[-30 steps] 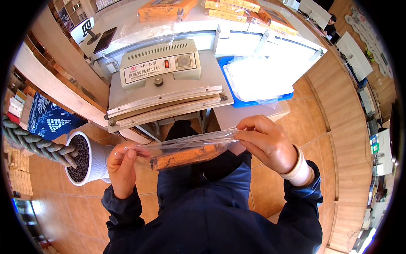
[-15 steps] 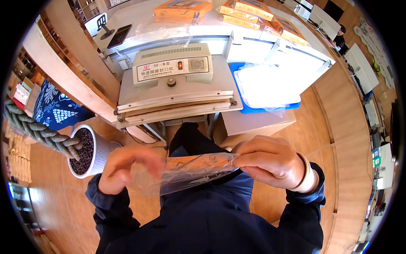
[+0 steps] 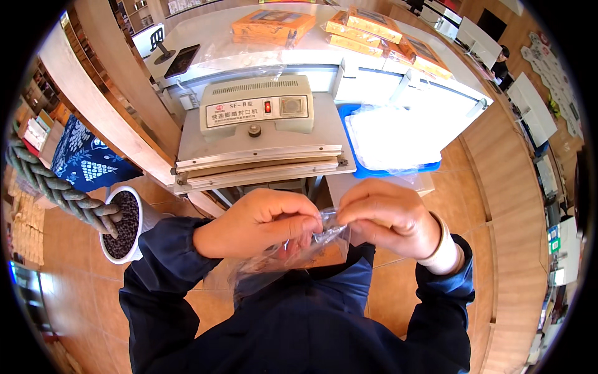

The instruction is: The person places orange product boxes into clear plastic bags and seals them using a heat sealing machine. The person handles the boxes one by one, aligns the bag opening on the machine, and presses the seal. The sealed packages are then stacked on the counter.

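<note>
The clear film bag point(image 3: 280, 262) hangs above your lap, in front of the sealing machine point(image 3: 255, 115). It lies aslant: a loose corner points down toward your left forearm, and the gathered end points up to the right. The orange box point(image 3: 327, 254) inside shows only in part, its long axis running roughly across your body, the right end tipped a little higher.

Your left hand point(image 3: 258, 221) grasps the bunched film between thumb and fingers; your right hand point(image 3: 392, 218) pinches it just beside, a pale band point(image 3: 442, 246) on that wrist. The film is thin, glossy and creased, and your hands hide its upper part.

Just beyond them lies the machine's front edge, with long straight metal bars point(image 3: 261, 159) below a cream, rounded housing. To its right, a blue plastic tray point(image 3: 430, 167) bears flat clear sheets point(image 3: 389, 137). On the pale surface point(image 3: 212, 34) behind, more flat orange boxes point(image 3: 361, 31) lie stacked toward the far edge, and a dark phone point(image 3: 182, 61) lies near the left edge. A ribbed white planter point(image 3: 146, 215) stands to your left.
</note>
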`<state>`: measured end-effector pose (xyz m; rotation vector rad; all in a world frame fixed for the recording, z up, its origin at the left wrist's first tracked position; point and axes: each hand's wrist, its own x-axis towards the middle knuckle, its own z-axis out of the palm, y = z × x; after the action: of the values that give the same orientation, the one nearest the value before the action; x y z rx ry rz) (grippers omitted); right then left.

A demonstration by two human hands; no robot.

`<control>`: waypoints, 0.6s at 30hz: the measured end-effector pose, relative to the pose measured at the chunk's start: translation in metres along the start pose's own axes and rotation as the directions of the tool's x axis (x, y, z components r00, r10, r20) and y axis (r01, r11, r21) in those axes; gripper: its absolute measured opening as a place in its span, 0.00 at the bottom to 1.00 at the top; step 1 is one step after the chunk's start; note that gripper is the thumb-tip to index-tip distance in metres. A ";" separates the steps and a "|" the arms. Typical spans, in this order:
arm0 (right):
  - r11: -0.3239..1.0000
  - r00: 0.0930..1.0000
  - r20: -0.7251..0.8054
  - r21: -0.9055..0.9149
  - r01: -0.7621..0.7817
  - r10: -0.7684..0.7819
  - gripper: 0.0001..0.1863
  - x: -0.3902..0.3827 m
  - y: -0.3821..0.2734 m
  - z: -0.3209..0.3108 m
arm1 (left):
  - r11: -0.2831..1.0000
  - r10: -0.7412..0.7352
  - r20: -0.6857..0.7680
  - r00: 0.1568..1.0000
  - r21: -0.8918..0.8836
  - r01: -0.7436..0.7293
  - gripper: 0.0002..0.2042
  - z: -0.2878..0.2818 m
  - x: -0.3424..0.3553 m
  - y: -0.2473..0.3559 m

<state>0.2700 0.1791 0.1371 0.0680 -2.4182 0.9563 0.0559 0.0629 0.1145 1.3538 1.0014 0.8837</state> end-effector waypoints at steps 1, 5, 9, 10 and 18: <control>1.000 0.999 -0.027 -0.004 0.030 -0.030 0.08 -0.002 0.011 0.000 | 1.000 -0.020 -0.068 0.997 -0.020 0.019 0.08 0.001 0.000 0.001; 0.902 0.907 -0.106 0.200 -0.383 0.409 0.16 -0.009 0.017 0.002 | 0.998 -0.023 -0.304 0.952 0.049 0.040 0.08 0.008 -0.003 0.003; 0.878 0.887 -0.048 0.176 -0.446 0.460 0.17 -0.005 0.013 0.018 | 0.935 0.201 -0.317 0.927 0.344 -0.085 0.07 0.010 0.003 0.000; 0.864 0.873 -0.052 0.185 -0.468 0.484 0.18 -0.002 0.010 0.022 | 0.914 0.241 -0.315 0.918 0.391 -0.106 0.06 0.011 0.005 -0.001; 0.896 0.878 -0.191 0.173 -0.410 0.439 0.16 0.004 0.028 0.031 | 0.767 0.409 -0.363 0.837 0.633 -0.100 0.04 0.011 0.007 0.000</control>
<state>0.2458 0.1801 0.1030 -0.5238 -2.1955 1.2359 0.0685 0.0655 0.1137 1.8918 1.6023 1.2247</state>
